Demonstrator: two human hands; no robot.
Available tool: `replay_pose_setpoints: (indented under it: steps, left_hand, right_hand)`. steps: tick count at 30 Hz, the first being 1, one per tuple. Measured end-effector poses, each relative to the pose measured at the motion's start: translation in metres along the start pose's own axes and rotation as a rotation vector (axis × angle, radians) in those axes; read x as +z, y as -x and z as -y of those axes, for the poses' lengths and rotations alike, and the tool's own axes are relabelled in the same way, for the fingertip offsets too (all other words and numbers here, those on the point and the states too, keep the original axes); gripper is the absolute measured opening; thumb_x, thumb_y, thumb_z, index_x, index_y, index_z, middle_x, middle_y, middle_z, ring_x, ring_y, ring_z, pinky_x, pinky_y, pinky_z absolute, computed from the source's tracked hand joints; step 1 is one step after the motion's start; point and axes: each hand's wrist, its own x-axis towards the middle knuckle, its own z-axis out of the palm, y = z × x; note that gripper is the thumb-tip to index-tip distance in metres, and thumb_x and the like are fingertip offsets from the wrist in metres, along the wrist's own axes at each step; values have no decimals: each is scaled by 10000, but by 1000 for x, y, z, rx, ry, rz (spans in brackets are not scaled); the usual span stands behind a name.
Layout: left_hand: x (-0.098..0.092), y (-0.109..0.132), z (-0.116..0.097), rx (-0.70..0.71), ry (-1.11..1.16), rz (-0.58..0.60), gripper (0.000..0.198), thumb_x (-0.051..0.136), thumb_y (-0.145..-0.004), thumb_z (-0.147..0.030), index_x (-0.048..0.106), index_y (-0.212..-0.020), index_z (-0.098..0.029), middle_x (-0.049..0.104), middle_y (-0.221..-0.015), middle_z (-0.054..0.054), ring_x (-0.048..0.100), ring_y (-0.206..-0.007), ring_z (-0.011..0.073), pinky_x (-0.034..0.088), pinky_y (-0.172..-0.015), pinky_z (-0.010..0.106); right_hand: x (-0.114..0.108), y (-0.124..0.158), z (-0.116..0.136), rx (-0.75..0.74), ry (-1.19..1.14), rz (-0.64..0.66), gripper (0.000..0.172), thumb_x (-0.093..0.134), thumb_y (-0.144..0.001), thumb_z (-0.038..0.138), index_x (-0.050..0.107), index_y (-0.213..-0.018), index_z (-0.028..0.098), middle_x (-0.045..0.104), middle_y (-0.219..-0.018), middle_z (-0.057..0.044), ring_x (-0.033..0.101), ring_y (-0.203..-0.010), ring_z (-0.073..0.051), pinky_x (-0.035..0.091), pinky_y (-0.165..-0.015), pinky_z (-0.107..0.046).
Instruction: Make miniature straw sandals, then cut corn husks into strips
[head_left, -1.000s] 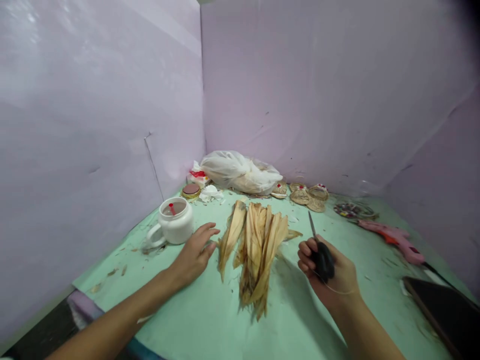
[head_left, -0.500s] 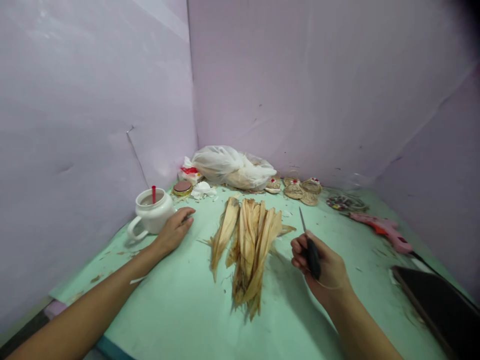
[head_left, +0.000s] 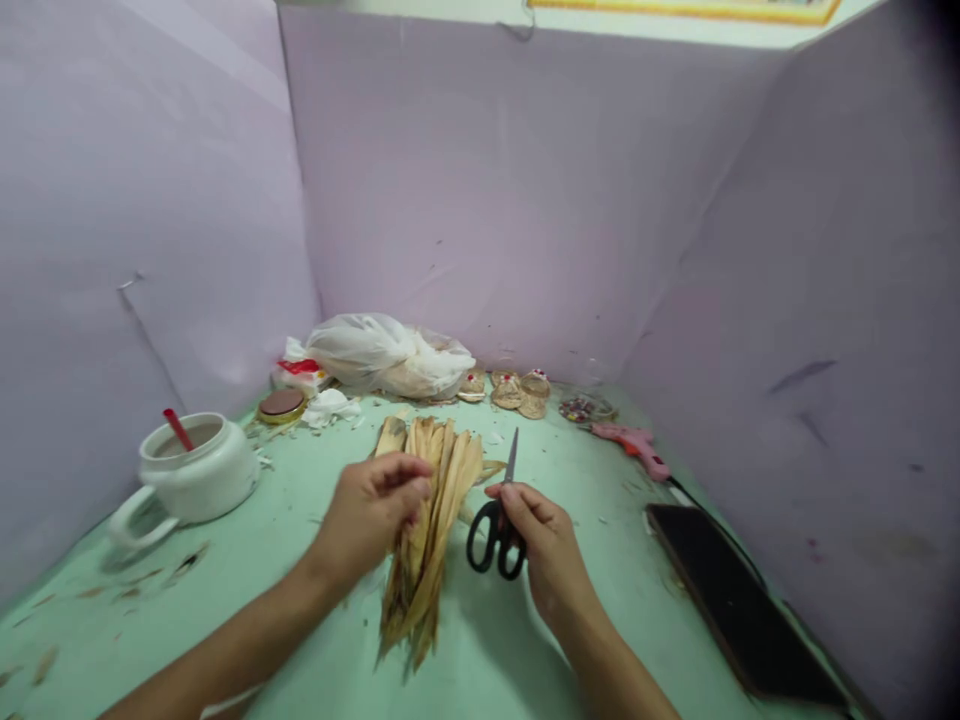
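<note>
My right hand (head_left: 541, 540) grips black-handled scissors (head_left: 495, 540) near the pivot. The blades point up and away, and the finger loops hang to the left. My left hand (head_left: 379, 500) is over the left side of a bundle of dry, tan corn-husk-like strips (head_left: 442, 500), its fingers loosely bent and the thumb apart from them. Nothing shows in that hand; whether it touches the strips I cannot tell. The bundle lies lengthwise on the green tabletop (head_left: 322, 660), partly covered by my left hand.
A white mug (head_left: 217, 475) with a red stick stands at left. Behind are a round brown-topped tin (head_left: 282, 402), a white plastic bag (head_left: 386, 355) and several small woven pieces (head_left: 517, 390). On the right lie a pink glue gun (head_left: 634, 445) and a dark phone-like slab (head_left: 735, 600).
My left hand has left its place beside the mug and come over the strips. My right hand has turned the scissors so both loops show. The view has swung right and up.
</note>
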Motion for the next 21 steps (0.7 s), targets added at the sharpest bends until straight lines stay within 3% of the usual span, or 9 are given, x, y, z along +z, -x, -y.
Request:
replay_pose_setpoints:
  steps: [3,7,11,14,18,21]
  left_hand:
    - [30,5,4,-174,243,253,299,697,-603,-343,600,-773,-118,561,-541,-13,469,-414,75,375,-404,191]
    - [32,3,28,-300,505,441,374,783,-545,-330,592,-782,-113,570,-592,-8,498,-467,64,376,-424,161]
    - [30,5,37,-259,500,473,471,821,-502,-289,584,-869,-112,595,-667,3,511,-527,57,375,-447,136]
    - [33,10,34,-221,484,512,561,793,-546,-369,556,-986,-113,608,-660,18,533,-527,81,385,-426,143]
    - [31,12,28,-293,494,565,493,662,-701,-437,526,-1053,-120,643,-698,73,564,-490,111,375,-354,149]
    - [29,10,29,-361,573,558,397,665,-714,-365,546,-1007,-126,658,-768,97,526,-425,71,305,-310,122]
  right_hand:
    - [8,6,3,5,-14,2,355,623,-698,500,692,-749,155,497,-522,28,386,-459,-85,294,-445,-214]
    - [14,12,2,-1,-1,37,346,597,-731,481,677,-714,144,531,-521,10,432,-486,-104,331,-482,-233]
    - [19,17,0,-71,44,61,336,583,-749,448,639,-597,154,482,-530,17,431,-483,-102,336,-472,-236]
    - [20,18,-1,-95,49,52,325,598,-742,440,628,-585,156,492,-599,15,423,-457,-84,329,-441,-230]
    - [18,17,-3,47,-151,199,372,513,-786,516,608,-681,172,433,-469,48,421,-375,-103,341,-410,-243]
    - [17,14,-6,48,-175,236,357,499,-808,497,640,-786,169,409,-441,56,456,-437,-119,377,-478,-248]
